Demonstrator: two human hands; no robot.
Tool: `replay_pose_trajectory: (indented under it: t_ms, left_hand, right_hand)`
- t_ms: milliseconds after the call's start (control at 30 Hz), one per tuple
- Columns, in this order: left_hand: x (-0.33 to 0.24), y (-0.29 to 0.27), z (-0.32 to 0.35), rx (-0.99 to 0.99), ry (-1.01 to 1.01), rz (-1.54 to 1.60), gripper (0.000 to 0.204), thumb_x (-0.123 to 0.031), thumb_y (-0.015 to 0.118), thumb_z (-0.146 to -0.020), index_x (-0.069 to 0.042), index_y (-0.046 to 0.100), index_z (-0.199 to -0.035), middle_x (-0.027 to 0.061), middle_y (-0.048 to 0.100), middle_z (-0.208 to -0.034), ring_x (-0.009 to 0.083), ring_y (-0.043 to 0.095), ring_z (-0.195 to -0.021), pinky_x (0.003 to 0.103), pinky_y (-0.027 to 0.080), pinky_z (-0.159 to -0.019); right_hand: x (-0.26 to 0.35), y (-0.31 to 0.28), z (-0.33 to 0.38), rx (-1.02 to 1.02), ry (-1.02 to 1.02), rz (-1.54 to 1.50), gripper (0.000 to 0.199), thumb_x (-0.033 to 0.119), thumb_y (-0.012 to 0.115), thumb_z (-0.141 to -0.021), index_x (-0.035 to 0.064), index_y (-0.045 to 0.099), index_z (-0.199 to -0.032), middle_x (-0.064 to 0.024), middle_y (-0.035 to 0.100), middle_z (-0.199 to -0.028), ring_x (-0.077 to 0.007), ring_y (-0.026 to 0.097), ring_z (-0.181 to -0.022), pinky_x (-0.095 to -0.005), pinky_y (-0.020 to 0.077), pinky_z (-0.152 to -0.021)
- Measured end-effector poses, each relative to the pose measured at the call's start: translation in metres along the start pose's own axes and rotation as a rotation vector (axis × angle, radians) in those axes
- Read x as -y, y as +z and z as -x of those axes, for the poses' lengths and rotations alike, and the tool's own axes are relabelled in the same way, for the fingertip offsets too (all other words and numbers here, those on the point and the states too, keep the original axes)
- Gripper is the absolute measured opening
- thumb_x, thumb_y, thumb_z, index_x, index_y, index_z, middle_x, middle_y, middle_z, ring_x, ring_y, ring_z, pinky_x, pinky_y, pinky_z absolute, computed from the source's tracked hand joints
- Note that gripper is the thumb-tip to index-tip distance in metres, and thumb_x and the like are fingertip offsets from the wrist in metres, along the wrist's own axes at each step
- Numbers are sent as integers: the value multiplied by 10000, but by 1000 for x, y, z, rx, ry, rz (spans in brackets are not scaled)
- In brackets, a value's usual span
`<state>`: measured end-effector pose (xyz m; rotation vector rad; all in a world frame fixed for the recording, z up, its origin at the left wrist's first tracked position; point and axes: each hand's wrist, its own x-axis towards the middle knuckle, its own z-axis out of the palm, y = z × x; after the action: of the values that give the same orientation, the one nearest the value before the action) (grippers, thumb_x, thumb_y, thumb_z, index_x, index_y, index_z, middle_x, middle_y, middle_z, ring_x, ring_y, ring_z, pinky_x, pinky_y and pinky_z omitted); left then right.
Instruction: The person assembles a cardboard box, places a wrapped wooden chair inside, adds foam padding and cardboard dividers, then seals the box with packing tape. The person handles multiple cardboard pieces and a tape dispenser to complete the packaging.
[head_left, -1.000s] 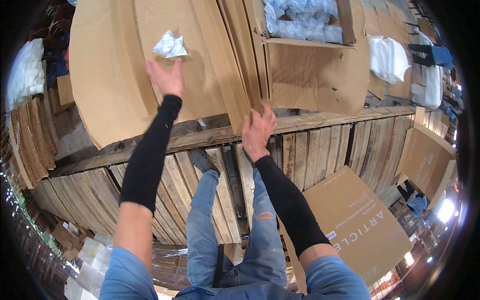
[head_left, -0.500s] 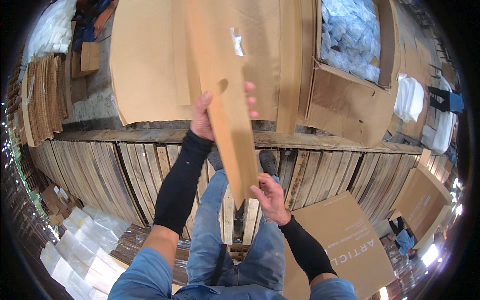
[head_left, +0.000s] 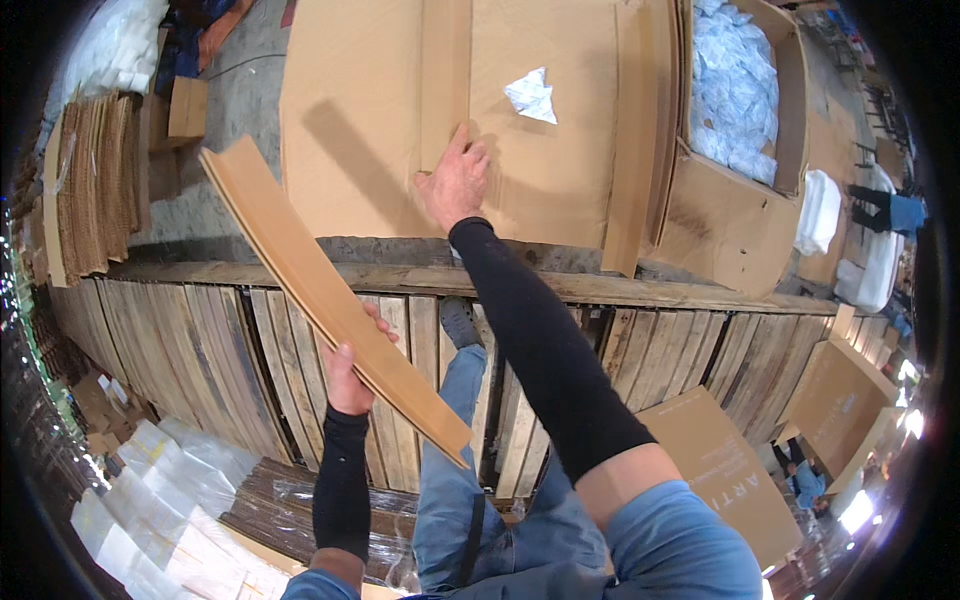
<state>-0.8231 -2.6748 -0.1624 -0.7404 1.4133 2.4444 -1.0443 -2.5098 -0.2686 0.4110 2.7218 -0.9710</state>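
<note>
Grey floor point(head_left: 245, 95) upper left — wooden slats point(head_left: 185, 345) across middle — bright light point(head_left: 857, 512) lower right.

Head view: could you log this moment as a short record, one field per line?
Left hand: holding a cardboard strip slantwise
Right hand: over the cardboard sheet; contact unclear
Packet: white, on the sheet, right of the right hand
Box: open, right of the sheet, holding pale bags
Below: wooden slats
</note>
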Motion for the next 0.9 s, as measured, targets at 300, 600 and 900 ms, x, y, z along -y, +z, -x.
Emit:
replay_pose_trajectory:
  t_ms: [300,600,900]
  left_hand:
    - [48,-11,99,-249,-170,272,656,-491,611,-960,-33,442,-1398,104,578,-1254,234,613,-1043,434,580,-858]
    - [50,-39,232,-473,-65,427,643,-531,579,-962,-64,448,-1384,98,575,-1225,228,607,-1021,427,574,-831]
    - [58,-100,324,-784,107,483,522,-343,698,-938,-125,450,-1343,122,605,-1174,246,640,-944,441,607,-760]
  right_hand:
    - [-65,-20,33,21,-27,154,984,219,795,-716,-49,252,-1491,-339,486,-1273,-481,512,-1189,-525,465,-1005]
    - [-109,3,61,109,64,172,1030,416,861,-702,-66,338,-1448,-342,571,-1244,-464,578,-1169,-493,500,-971]
    - [-131,-12,59,179,307,-488,237,216,801,-788,79,623,-710,-35,622,-674,-165,568,-550,-345,456,-516]
